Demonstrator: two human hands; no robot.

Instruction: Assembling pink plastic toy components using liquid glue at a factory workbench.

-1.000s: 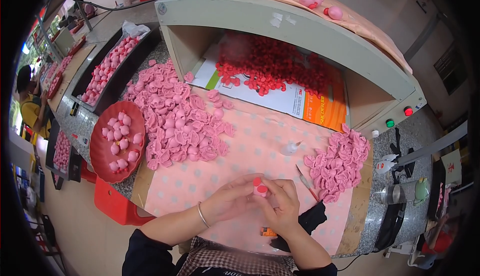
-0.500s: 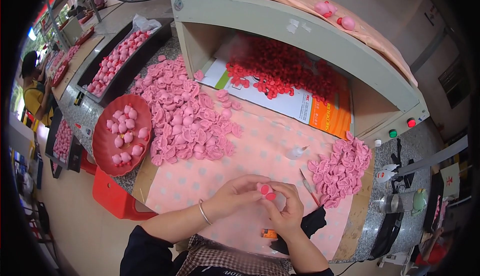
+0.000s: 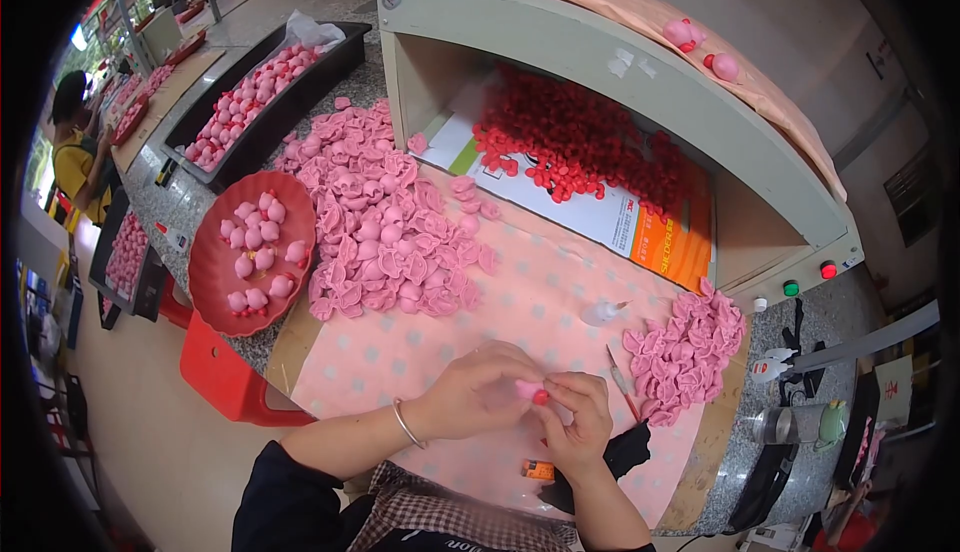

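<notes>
Both hands meet over the worktop (image 3: 520, 312), left hand (image 3: 480, 392) grasping a small pink piece (image 3: 524, 389) while right-hand fingers (image 3: 562, 404) pinch a red bit (image 3: 540, 398) against its right side.

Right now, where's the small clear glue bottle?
Head view: the glue bottle lies on the pink dotted cloth, right of centre, between both piles of pink pieces, just beyond the right hand.
</notes>
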